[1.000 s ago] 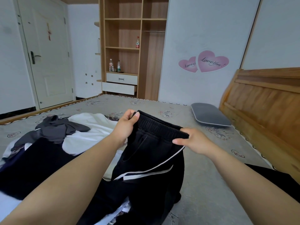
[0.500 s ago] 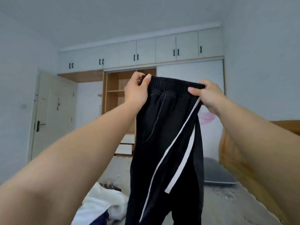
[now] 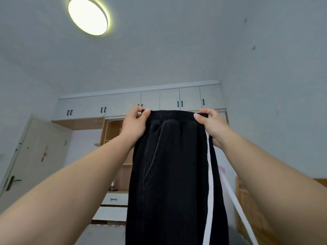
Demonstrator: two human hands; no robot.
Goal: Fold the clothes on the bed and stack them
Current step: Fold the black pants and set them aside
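A pair of black trousers (image 3: 169, 174) with a white side stripe hangs straight down in front of me, held high by its elastic waistband. My left hand (image 3: 134, 124) pinches the waistband's left end between thumb and fingers. My right hand (image 3: 210, 126) grips the right end, just above the white stripe. The trouser legs run out of the bottom of the view. The bed and the other clothes are out of sight.
A wardrobe with white upper cabinets (image 3: 141, 103) and open wooden shelves (image 3: 113, 131) stands ahead. A door (image 3: 33, 156) is at the left. White drawers (image 3: 113, 204) show below the shelves. A round ceiling light (image 3: 88, 15) glows overhead. The wooden headboard (image 3: 247, 200) edges in at right.
Both hands have raised the trousers from the bed up to full arm height. The view has tilted up, so the bed and the clothes pile have dropped out of sight.
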